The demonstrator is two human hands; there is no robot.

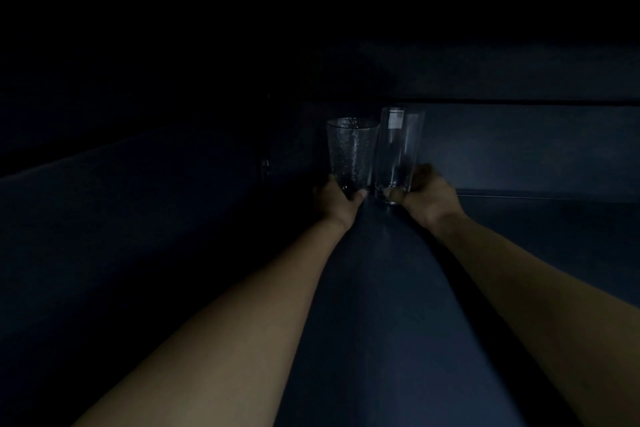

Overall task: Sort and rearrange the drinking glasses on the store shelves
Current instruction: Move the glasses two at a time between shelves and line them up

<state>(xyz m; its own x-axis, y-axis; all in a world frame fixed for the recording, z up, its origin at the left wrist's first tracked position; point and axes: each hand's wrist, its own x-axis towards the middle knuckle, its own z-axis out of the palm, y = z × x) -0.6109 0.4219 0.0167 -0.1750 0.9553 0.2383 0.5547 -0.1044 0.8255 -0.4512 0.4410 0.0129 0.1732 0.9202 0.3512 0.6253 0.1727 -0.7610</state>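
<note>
Low down, our left hand [337, 198] grips the dimpled clear tumbler [351, 152] while our right hand [424, 192] grips the tall smooth clear glass [398, 149] beside it, both probably slippery, breakable.

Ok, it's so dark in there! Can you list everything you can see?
bumpy clear tapered drinking glass: one, clear with a dimpled pattern, far end of the shelf, left of the pair
tall smooth clear straight drinking glass: one, clear with a pale sticker near its rim, close beside the bumpy one, on its right
dark blue flat shelf: one, dark blue, stretching under both arms to the glasses
dark blue back wall: one, dark blue, behind the glasses
left hand: one, grips the bumpy glass near its base
right hand: one, grips the tall glass near its base
Everything else is too dark to make out.
</note>
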